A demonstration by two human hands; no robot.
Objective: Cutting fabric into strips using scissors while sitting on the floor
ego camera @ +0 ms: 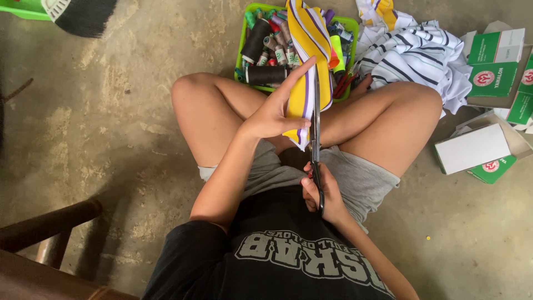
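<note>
- Nearest the head camera sits a black T-shirt [277, 261] with pale lettering, above grey shorts [355, 180] and crossed bare legs on the concrete floor [122, 122].
- Right hand [323, 194] is closed through the handles of the scissors [315, 139], whose blades point away and meet the cloth.
- Left hand [275, 108] holds a yellow, purple and white striped strip of fabric [308, 61] upright over the lap, fingers stretched flat along it, thumb behind.
- Beyond the knees stands a green basket [247, 14] crowded with thread spools [266, 72].
- Beside it lies white striped cloth [411, 55], with green and white boxes [491, 61] near the right knee.
- Dark wooden furniture [44, 233] shows lower left.
</note>
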